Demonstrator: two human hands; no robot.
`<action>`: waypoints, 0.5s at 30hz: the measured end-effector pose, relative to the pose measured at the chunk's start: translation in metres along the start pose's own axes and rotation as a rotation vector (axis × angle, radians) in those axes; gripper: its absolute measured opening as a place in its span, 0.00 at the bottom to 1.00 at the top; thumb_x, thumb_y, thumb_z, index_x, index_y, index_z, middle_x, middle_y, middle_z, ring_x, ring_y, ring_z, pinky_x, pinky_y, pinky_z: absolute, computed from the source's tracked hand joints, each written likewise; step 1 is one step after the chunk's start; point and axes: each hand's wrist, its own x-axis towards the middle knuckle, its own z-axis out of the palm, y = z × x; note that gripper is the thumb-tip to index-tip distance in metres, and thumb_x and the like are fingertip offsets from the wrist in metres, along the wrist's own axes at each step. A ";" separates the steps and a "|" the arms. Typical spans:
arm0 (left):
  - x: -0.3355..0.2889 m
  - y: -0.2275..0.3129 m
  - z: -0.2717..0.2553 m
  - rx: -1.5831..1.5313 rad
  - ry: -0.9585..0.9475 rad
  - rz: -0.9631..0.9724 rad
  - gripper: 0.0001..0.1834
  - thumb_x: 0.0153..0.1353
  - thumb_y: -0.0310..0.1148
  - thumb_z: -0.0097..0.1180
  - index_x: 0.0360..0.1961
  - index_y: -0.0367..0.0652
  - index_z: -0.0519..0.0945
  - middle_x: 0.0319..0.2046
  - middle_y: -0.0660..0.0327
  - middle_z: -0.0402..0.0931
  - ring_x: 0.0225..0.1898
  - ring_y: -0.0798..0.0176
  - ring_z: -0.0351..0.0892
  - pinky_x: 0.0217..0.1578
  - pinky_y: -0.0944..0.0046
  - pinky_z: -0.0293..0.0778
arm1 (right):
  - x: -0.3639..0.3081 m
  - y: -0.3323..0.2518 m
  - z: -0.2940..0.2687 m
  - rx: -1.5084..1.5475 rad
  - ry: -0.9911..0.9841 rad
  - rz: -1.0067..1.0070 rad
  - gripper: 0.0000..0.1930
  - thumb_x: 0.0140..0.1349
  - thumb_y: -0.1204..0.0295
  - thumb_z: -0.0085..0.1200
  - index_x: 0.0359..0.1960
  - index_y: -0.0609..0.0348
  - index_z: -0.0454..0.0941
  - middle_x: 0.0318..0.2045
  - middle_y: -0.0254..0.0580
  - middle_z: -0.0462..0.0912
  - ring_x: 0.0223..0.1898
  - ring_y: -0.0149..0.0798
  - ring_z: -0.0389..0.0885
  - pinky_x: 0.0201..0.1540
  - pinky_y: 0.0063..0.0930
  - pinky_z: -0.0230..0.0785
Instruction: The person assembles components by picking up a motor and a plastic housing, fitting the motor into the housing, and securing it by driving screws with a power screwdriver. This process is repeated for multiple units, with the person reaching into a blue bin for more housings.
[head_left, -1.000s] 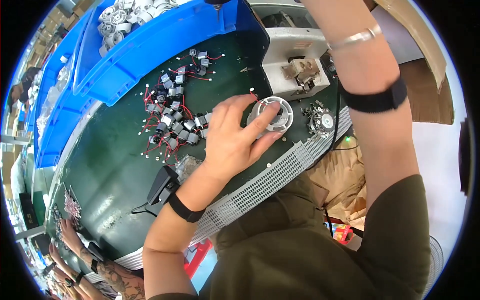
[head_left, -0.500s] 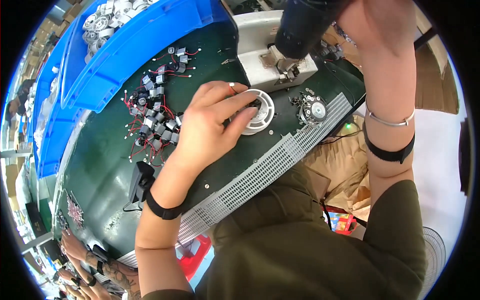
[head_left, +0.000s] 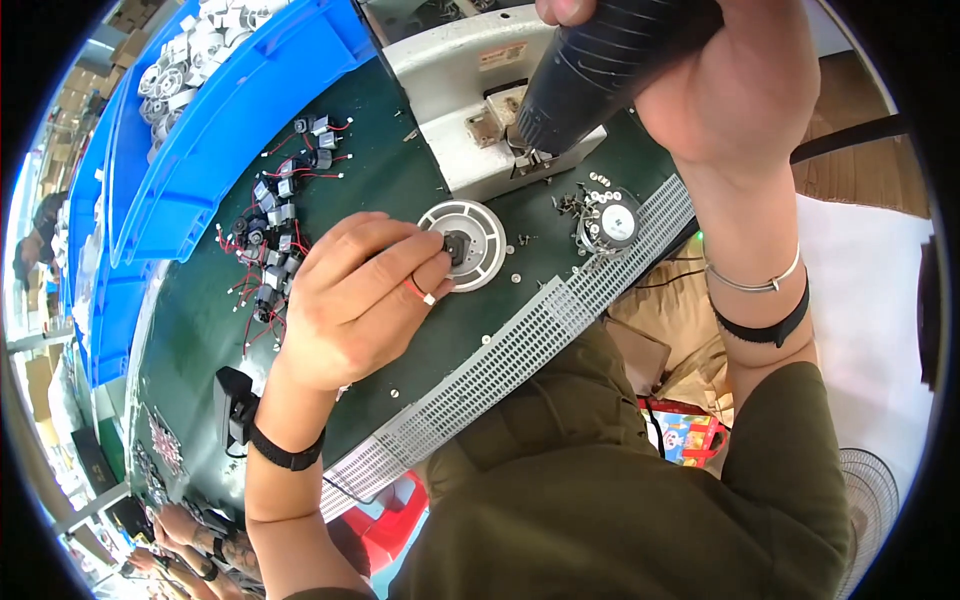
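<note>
My left hand pinches a small dark motor seated at the middle of a round white plastic wheel. A red wire with a white plug shows by its fingertips. The wheel lies on the green table, face up. My right hand is wrapped round a thick black electric screwdriver, tilted with its lower end down at the metal front of a pale screw feeder. The exact contact of its tip is hard to see.
Several small motors with red wires lie left of my left hand. Blue bins hold white wheels. A round metal piece with screws sits by the perforated strip at the table edge. A co-worker's arm shows lower left.
My left hand has turned, so its fingers now hold the motor from the left and the wheel shows more fully. The screwdriver stays at the feeder, more tilted. The whole view has shifted.
</note>
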 end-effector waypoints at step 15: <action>0.008 0.000 0.004 -0.014 -0.072 -0.031 0.14 0.36 0.20 0.60 0.31 0.36 0.80 0.30 0.60 0.75 0.32 0.58 0.75 0.32 0.62 0.74 | 0.014 0.025 -0.011 0.590 -0.191 -0.049 0.17 0.57 0.70 0.57 0.45 0.68 0.69 0.24 0.43 0.76 0.21 0.33 0.75 0.23 0.25 0.69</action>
